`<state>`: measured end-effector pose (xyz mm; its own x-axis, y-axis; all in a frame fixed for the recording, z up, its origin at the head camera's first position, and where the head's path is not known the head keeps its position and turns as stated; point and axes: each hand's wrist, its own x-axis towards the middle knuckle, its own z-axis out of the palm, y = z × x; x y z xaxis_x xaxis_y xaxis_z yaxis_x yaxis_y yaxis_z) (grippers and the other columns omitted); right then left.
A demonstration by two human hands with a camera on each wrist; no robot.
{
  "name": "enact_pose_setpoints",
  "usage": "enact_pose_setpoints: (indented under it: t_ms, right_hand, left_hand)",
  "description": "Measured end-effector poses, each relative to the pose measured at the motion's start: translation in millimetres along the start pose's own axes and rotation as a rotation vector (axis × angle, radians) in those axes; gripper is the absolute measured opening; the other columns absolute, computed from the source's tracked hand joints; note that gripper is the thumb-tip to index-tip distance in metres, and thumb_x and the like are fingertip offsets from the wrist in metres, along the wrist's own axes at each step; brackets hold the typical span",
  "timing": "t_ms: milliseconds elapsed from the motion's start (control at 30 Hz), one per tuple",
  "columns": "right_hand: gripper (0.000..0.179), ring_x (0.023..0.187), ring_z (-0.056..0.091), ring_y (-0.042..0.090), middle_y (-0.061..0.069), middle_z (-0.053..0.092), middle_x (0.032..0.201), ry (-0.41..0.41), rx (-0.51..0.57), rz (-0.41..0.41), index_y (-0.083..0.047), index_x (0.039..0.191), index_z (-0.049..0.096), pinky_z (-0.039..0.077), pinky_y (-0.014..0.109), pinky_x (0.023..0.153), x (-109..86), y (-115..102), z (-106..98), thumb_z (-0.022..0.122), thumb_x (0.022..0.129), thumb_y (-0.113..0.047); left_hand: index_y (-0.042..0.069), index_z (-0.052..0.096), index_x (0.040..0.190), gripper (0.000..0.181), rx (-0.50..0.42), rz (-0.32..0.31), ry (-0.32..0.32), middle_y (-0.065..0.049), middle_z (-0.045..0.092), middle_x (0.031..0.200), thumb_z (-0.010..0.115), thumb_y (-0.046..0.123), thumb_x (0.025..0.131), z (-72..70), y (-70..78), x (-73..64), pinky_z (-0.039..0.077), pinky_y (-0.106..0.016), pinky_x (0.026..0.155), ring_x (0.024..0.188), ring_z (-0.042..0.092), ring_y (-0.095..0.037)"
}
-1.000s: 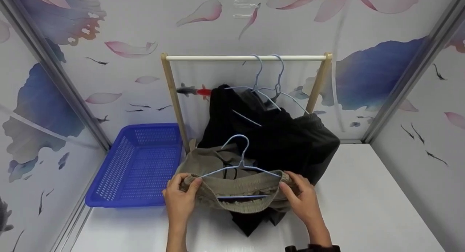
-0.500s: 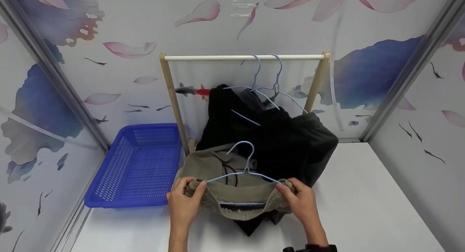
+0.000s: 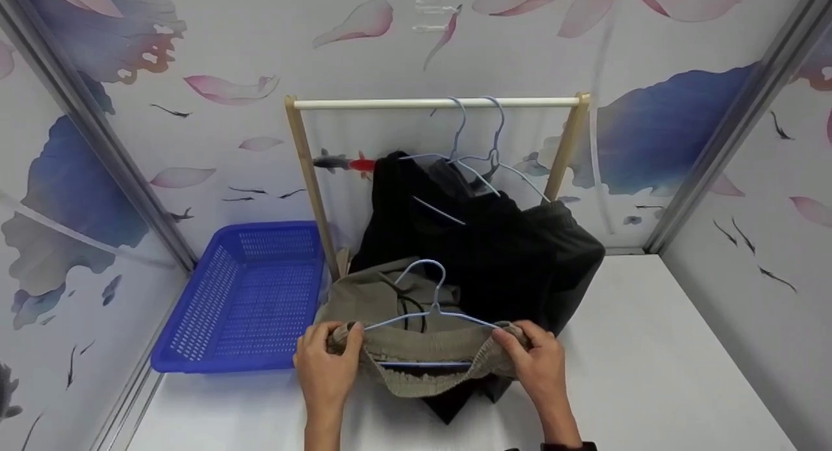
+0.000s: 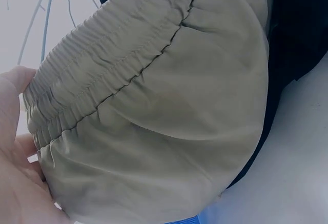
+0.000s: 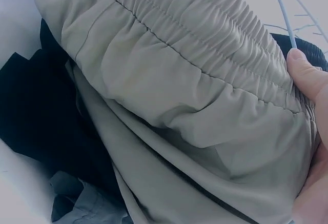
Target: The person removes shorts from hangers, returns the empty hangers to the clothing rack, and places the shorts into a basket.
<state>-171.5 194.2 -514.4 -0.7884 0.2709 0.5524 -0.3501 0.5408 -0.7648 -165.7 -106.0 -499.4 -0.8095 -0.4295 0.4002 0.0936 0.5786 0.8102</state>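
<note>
Khaki elastic-waist pants [image 3: 422,383] are held up by both hands, with a light blue hanger [image 3: 437,308] inside the waistband. At the waistband's left end, my left hand [image 3: 328,366] pinches the cloth, thumb on top beside the hanger's arm. My right hand [image 3: 539,366] grips the other end the same way, its thumb by the hanger's right tip. The hanger's hook stands up free of the rail, and its lower bar shows in the waist opening. Each wrist view shows the gathered waistband [image 4: 102,55] close up; the pants' lower part is largely hidden in the head view.
Behind stands a clothes rack with a white rail [image 3: 390,104] and wooden posts. Black pants [image 3: 416,236] and dark grey pants [image 3: 572,243] hang there on two blue hangers. A blue perforated basket [image 3: 260,308] sits to the left on the white table [image 3: 650,373].
Both hands have lowered slightly toward the person with the khaki pants. The hanger's hook swung right, then back left, and now sits lower than a second ago.
</note>
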Motion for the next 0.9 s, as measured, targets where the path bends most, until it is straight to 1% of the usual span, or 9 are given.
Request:
enact_pose_setpoints:
  t_ms: [67, 167, 300, 400, 600, 700, 833, 900]
  right_hand:
    - [0.014, 0.063, 0.052, 0.004, -0.007, 0.064, 0.068, 0.007, 0.014, 0.001, -0.009, 0.08, 0.073, 0.04, 0.023, 0.065, -1.5, 0, 0, 0.087, 0.079, -0.006]
    - [0.014, 0.062, 0.051, 0.003, -0.007, 0.064, 0.068, 0.013, 0.032, 0.001, -0.008, 0.08, 0.073, 0.04, 0.02, 0.061, -3.9, 1, 0, 0.086, 0.08, -0.004]
    - [0.013, 0.06, 0.05, 0.003, -0.007, 0.064, 0.066, 0.015, 0.046, -0.001, -0.008, 0.08, 0.073, 0.04, 0.02, 0.059, -7.0, 3, -1, 0.085, 0.08, -0.003]
    - [0.013, 0.059, 0.05, 0.003, -0.007, 0.064, 0.066, 0.007, 0.046, 0.013, -0.009, 0.079, 0.073, 0.041, 0.02, 0.058, -8.7, 3, -1, 0.086, 0.08, -0.004]
    - [0.012, 0.06, 0.054, 0.003, -0.005, 0.067, 0.071, -0.044, 0.053, 0.069, -0.009, 0.081, 0.075, 0.043, 0.018, 0.057, -7.7, 1, -3, 0.086, 0.082, -0.007]
    - [0.011, 0.063, 0.056, 0.004, -0.003, 0.069, 0.073, -0.061, 0.062, 0.1, -0.009, 0.083, 0.075, 0.045, 0.018, 0.06, -7.9, 0, -4, 0.086, 0.082, -0.008]
    - [0.01, 0.065, 0.056, 0.004, 0.0, 0.071, 0.076, -0.063, 0.065, 0.136, -0.008, 0.083, 0.075, 0.046, 0.018, 0.062, -8.4, -2, -6, 0.086, 0.083, -0.009]
    - [0.011, 0.066, 0.056, 0.004, 0.001, 0.071, 0.076, -0.062, 0.071, 0.15, -0.008, 0.083, 0.075, 0.045, 0.018, 0.062, -8.6, -2, -7, 0.086, 0.084, -0.009]
  left_hand:
    - [0.004, 0.075, 0.098, 0.028, -0.007, -0.008, 0.015, -0.015, 0.068, 0.099, 0.079, 0.03, 0.089, 0.5, -1.5, -0.5, 0.041, -0.056, 0.088, 0.094, 0.059, -0.034]
    - [0.004, 0.074, 0.095, 0.024, -0.033, -0.009, 0.032, -0.014, 0.066, 0.093, 0.079, 0.027, 0.088, 1.2, -3.6, -0.9, 0.044, -0.051, 0.083, 0.089, 0.057, -0.031]
    - [0.003, 0.074, 0.092, 0.02, -0.052, 0.001, 0.041, -0.012, 0.063, 0.087, 0.078, 0.022, 0.09, 2.8, -6.7, -1.3, 0.044, -0.045, 0.076, 0.083, 0.053, -0.026]
    - [0.002, 0.073, 0.091, 0.018, -0.055, 0.007, 0.049, -0.013, 0.063, 0.086, 0.076, 0.019, 0.091, 4.0, -8.8, -1.8, 0.044, -0.046, 0.076, 0.082, 0.053, -0.027]
    - [0.002, 0.072, 0.089, 0.016, -0.061, -0.046, 0.058, -0.013, 0.063, 0.086, 0.071, 0.016, 0.095, 5.1, -10.9, -1.2, 0.044, -0.046, 0.076, 0.082, 0.054, -0.028]
    - [0.001, 0.07, 0.087, 0.017, -0.065, -0.058, 0.076, -0.013, 0.063, 0.084, 0.071, 0.015, 0.096, 5.5, -11.4, -0.8, 0.043, -0.046, 0.075, 0.08, 0.054, -0.029]
    - [0.0, 0.067, 0.085, 0.019, -0.077, -0.052, 0.1, -0.014, 0.062, 0.082, 0.069, 0.014, 0.097, 6.7, -11.7, 0.0, 0.042, -0.046, 0.075, 0.081, 0.055, -0.03]
    - [-0.001, 0.066, 0.085, 0.019, -0.088, -0.063, 0.108, -0.015, 0.062, 0.083, 0.068, 0.014, 0.098, 7.4, -11.7, 0.1, 0.042, -0.046, 0.075, 0.082, 0.056, -0.031]
